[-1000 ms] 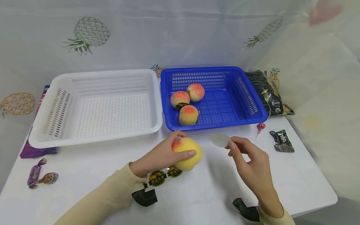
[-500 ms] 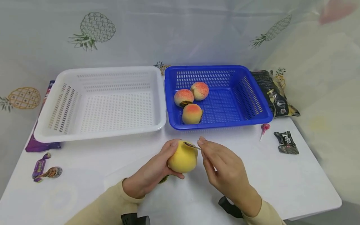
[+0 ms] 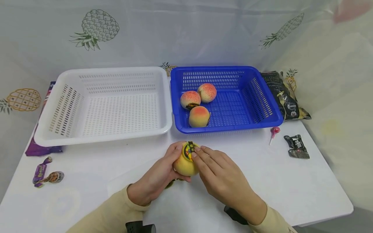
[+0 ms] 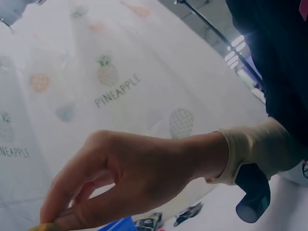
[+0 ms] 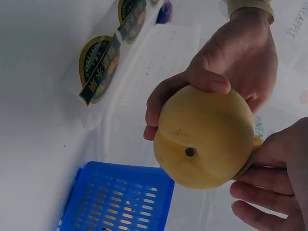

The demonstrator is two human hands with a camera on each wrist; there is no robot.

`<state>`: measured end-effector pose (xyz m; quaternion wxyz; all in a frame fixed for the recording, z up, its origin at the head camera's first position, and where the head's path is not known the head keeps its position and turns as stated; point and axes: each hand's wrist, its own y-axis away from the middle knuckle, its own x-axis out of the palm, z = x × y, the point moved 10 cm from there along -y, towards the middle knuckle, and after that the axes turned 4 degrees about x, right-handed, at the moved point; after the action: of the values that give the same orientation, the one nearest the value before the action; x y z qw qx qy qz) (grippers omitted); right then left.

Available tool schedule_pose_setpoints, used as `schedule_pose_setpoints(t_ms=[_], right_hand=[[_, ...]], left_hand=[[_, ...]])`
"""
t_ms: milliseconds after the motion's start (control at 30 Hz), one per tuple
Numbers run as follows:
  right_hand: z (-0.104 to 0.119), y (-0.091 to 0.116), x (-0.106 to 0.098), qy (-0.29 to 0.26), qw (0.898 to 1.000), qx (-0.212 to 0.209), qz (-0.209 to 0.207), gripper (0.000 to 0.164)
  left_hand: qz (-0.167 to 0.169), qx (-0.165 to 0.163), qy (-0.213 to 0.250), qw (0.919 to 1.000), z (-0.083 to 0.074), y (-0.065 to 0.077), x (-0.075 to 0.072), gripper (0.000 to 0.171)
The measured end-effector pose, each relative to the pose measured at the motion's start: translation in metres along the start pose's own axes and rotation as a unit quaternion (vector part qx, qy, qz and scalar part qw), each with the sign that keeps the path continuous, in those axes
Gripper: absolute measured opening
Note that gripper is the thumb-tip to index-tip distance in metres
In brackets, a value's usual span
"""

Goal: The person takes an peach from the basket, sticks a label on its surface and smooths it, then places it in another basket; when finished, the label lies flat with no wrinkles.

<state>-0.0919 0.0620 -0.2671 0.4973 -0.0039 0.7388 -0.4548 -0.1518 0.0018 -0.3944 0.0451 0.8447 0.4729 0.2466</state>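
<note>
My left hand (image 3: 163, 173) holds a yellow peach (image 3: 185, 166) low in front of me, its fingers and thumb curled round the side. On the peach's upper side lies a round black and yellow sticker (image 3: 187, 152). Straight fingers of my right hand (image 3: 228, 183) press on the sticker's edge. In the right wrist view the bottom of the peach (image 5: 204, 139) faces the camera, with a dark dot in it. A strip of the same stickers (image 5: 98, 67) lies on the table, mostly hidden below the left hand in the head view.
A blue basket (image 3: 230, 129) holds 3 peaches. To its left stands a white basket (image 3: 102, 141). Wrapped candies (image 3: 40, 171) lie at left; a lollipop (image 3: 275, 130), a black wrapped candy (image 3: 297, 147) and a black snack bag (image 3: 284, 97) lie at right.
The right hand has brought the sticker leftward from the air onto the peach, and its fingers now lie flat on it. The left hand has turned the peach.
</note>
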Motion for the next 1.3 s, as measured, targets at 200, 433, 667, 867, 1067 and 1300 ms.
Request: schedule_pose_setpoints(t_ms=[200,433,667,867,1067,1300], right_hand=[[0.002,0.004,0.015,0.031,0.998,-0.001,0.062,0.039],[-0.039,0.01,0.015,-0.205,0.965,0.165,0.009,0.026],[-0.074,0.037,0.058,-0.392,0.839,0.348,0.144,0.033],[-0.073,0.042,0.065,-0.526,0.747,0.368,0.175,0.025],[-0.07,0.046,0.072,-0.591,0.685,0.384,0.184,0.006],[-0.074,0.044,0.077,-0.454,0.775,0.384,0.214,0.026]], left_hand=[[-0.013,0.015,-0.023,0.9995,-0.003,-0.002,-0.004,0.054],[-0.021,0.011,-0.075,0.9969,0.001,-0.003,-0.003,0.06],[0.003,0.039,-0.125,0.9914,-0.005,0.003,0.006,0.051],[0.023,0.087,-0.185,0.9786,-0.014,0.006,0.013,0.043],[0.045,0.091,-0.208,0.9729,-0.009,0.003,0.01,0.054],[0.053,0.074,-0.226,0.9699,0.0,-0.001,0.009,0.064]])
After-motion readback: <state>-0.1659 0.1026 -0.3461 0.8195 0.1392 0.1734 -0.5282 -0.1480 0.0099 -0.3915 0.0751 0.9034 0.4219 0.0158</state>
